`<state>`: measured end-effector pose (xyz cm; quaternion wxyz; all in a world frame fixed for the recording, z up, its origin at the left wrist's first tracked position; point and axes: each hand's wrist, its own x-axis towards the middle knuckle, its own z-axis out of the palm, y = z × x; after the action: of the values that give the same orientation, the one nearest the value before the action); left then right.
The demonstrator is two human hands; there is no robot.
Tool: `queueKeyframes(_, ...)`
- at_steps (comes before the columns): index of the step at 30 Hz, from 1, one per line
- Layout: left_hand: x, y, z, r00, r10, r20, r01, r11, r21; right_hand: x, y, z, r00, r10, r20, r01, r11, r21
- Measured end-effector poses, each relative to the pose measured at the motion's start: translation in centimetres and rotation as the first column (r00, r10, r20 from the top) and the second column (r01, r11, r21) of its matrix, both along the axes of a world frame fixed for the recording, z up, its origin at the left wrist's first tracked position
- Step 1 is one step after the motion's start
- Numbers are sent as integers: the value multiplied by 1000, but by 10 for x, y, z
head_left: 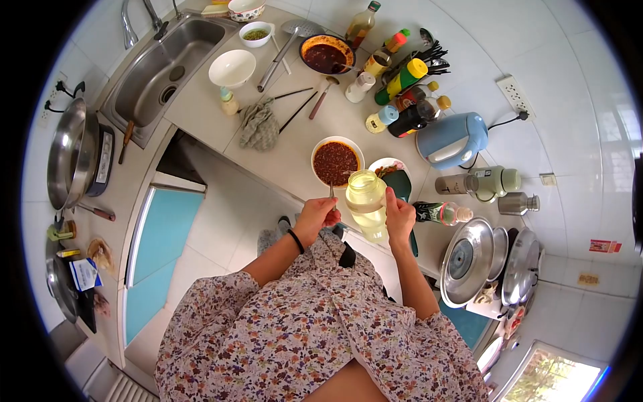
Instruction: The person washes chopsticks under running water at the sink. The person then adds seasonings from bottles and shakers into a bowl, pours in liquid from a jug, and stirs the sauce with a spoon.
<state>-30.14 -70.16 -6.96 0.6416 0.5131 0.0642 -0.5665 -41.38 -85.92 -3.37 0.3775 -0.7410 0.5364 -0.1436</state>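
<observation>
My right hand (400, 218) is closed on the handle of a clear jug (366, 206) of pale yellow liquid, tilted with its mouth beside the rim of a white bowl. That bowl holds a dark red, flaky chili mixture (335, 163). Pinched in the fingers of my left hand (318, 218) is a thin metal utensil (331, 191), whose upper end reaches the bowl's near edge. Behind the jug sit a small plate (388, 163) with food scraps and a dark green object (400, 184).
A blue kettle (452, 139) and several sauce bottles (418, 117) line the wall. Farther back are a pan of dark sauce (326, 55), a white bowl (232, 68) and a grey cloth (260, 125). The sink (171, 67) is at upper left, steel basins (467, 261) at right.
</observation>
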Motion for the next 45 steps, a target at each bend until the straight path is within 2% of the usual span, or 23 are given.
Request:
queueKeyframes(12,-4,-3,-4,1000,1,12,-1,1000,-10,-2,-8,-2,993,69,-98,-72,997,-32)
queueKeyframes(22,-7,-8,-4,1000,24,9,-24,999,27,-4,-16,3,994,96,-56,-99,994,-50)
queueKeyframes(24,-7,-8,-3,1000,25,11,-25,999,27,-4,-16,6,998,65,-15,-65,998,6)
queueKeyframes(28,-9,-9,-6,999,33,11,-33,999,25,-10,-21,11,997,65,42,-65,998,-9)
queueKeyframes(30,-9,-10,-8,1000,29,12,-30,999,32,-15,-24,13,984,19,176,-40,992,117)
queueKeyframes(31,-8,-10,-7,1000,29,9,-29,999,37,-15,-24,17,984,15,179,-37,992,117)
queueKeyframes(33,-8,-10,-4,999,37,-1,-37,998,42,-18,-21,30,896,-176,408,27,938,344)
queueKeyframes(34,-9,-10,-3,999,48,-14,-47,998,47,-20,-20,39,866,-229,445,39,917,397)
queueKeyframes(38,-8,-12,-1,999,52,-7,-51,997,61,-29,-27,58,779,-300,551,43,902,430)
queueKeyframes(42,-8,-13,-2,998,60,-5,-60,996,72,-33,-29,78,766,-262,587,7,916,401)
queueKeyframes(45,-10,-16,-1,997,73,3,-73,995,62,-33,-30,82,808,-227,543,2,924,382)
